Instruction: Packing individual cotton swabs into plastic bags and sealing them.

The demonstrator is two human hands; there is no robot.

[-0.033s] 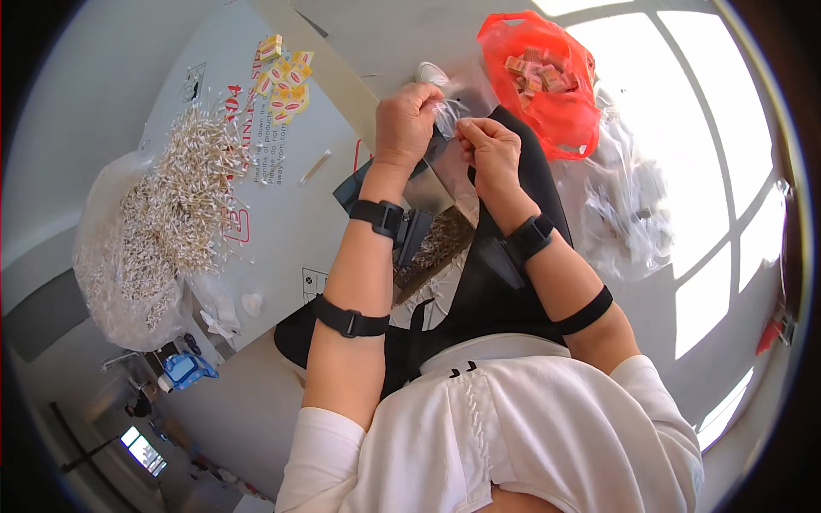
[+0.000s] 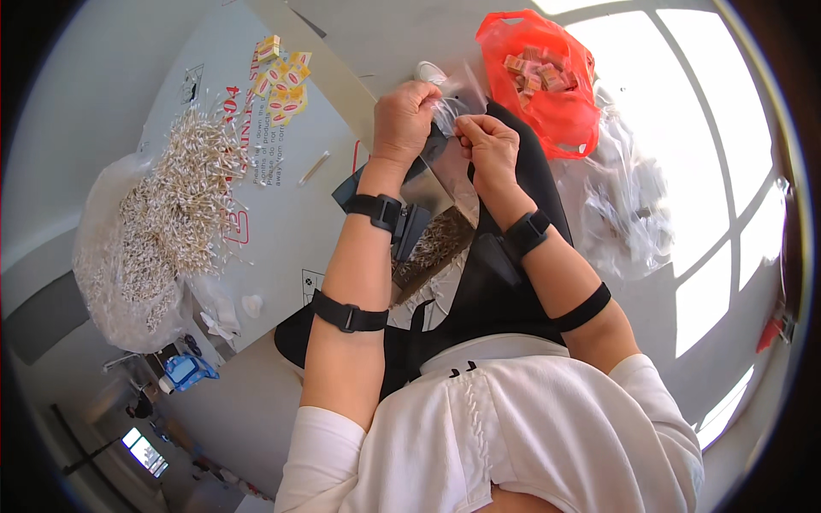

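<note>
Between my two hands a small clear plastic bag (image 2: 446,113) is stretched over my lap, its edges catching the light. My left hand (image 2: 402,121) is closed, thumb and forefinger pinching one side of it. The opposite side is gripped in the fingertips of my right hand (image 2: 491,147), also closed. What the bag holds, if anything, cannot be made out. Below and between my forearms, a box of cotton swabs (image 2: 438,241) is partly hidden by my left arm and its wrist strap.
A big heap of cotton swabs (image 2: 184,192) spills from a clear bag (image 2: 103,248) on the table (image 2: 282,214) at left. Yellow-and-white labels (image 2: 286,90) and a single bundled swab pack (image 2: 315,168) lie nearby. At right are a red bag (image 2: 575,128) of small bundles and crumpled clear plastic (image 2: 629,209).
My hands have shifted only very slightly, up and to the left. Both keep their pinch on the clear plastic bag.
</note>
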